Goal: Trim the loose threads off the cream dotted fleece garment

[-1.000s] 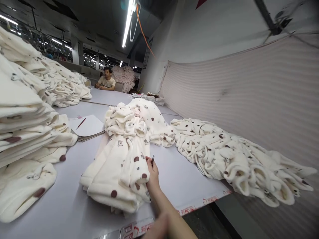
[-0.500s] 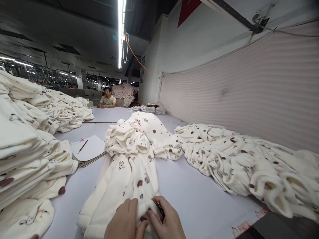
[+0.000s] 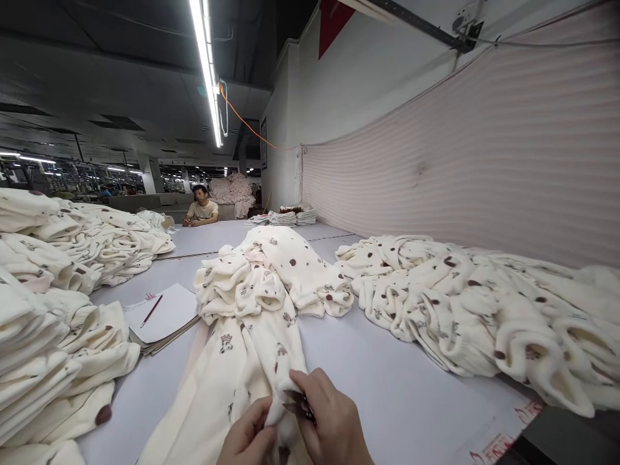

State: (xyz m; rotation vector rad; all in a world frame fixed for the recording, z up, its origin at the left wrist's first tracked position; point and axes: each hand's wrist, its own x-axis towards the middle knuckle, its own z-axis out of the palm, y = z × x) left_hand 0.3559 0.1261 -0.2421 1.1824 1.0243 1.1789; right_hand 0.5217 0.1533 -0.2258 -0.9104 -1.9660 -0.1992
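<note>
A cream fleece garment [image 3: 242, 368] with brown spots and small printed figures runs down the middle of the table to the near edge. My left hand [image 3: 249, 434] pinches a fold of it near the bottom of the view. Just to the right, my right hand [image 3: 329, 413] is closed around small dark snips [image 3: 298, 405], whose blades point left against the fabric. The garment's upper part lies bunched farther back.
Cream garments are heaped at the left [image 3: 111, 242] and right [image 3: 436, 297]. A paper stack [image 3: 169, 310] bears a dark red pencil [image 3: 152, 311]. A person [image 3: 202, 208] leans on the table's far end. A dark object [image 3: 566, 439] sits lower right.
The view has shifted slightly. Both hands have lifted a fold of the garment, and the snips have turned from pointing up to pointing left.
</note>
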